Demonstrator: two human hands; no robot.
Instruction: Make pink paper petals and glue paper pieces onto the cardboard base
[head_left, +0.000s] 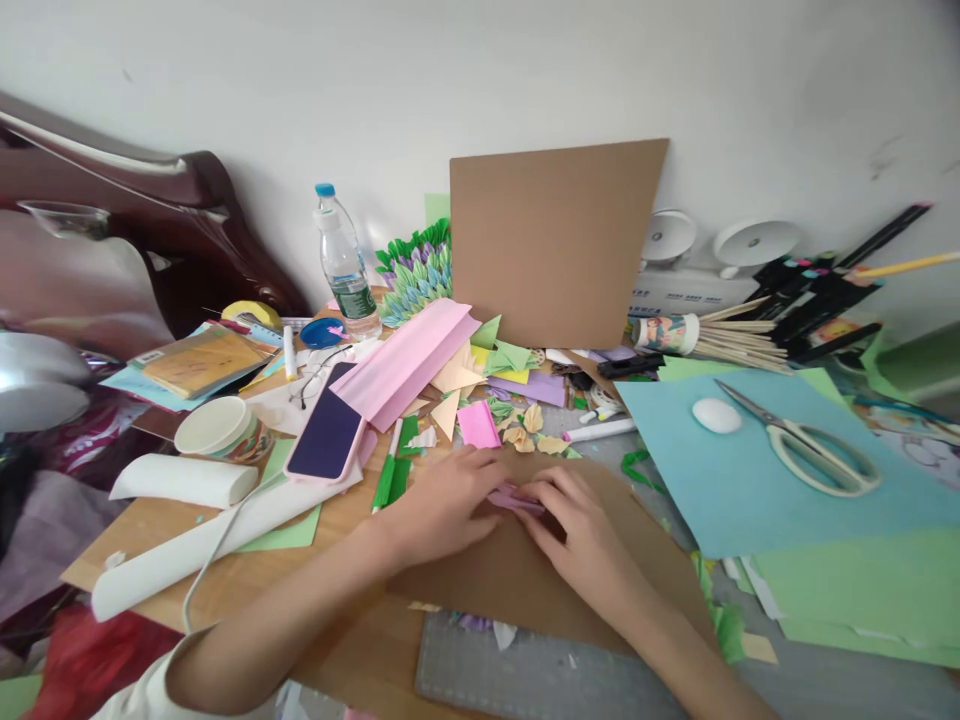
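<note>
A small folded piece of pinkish-purple paper [517, 498] is between my two hands, just above a brown cardboard sheet [480, 592]. My left hand [448, 500] pinches its left end, the fingers bent over it and the thumb below. From the other side, my right hand [581, 530] grips the paper between thumb and fingertips. Part of the paper is covered by my fingers. Just beyond them lies a bright pink paper square [478, 425], beside several crumpled yellowish paper petals [521, 432]. Under the cardboard shows a grey cutting mat [480, 668].
To the right, scissors [821, 455] and a white oval object [717, 415] rest on blue paper [675, 470]. A phone [326, 435], paper cup [217, 430], and white paper rolls [184, 482] lie left. Behind stand a water bottle [349, 280] and an upright brown board [551, 245].
</note>
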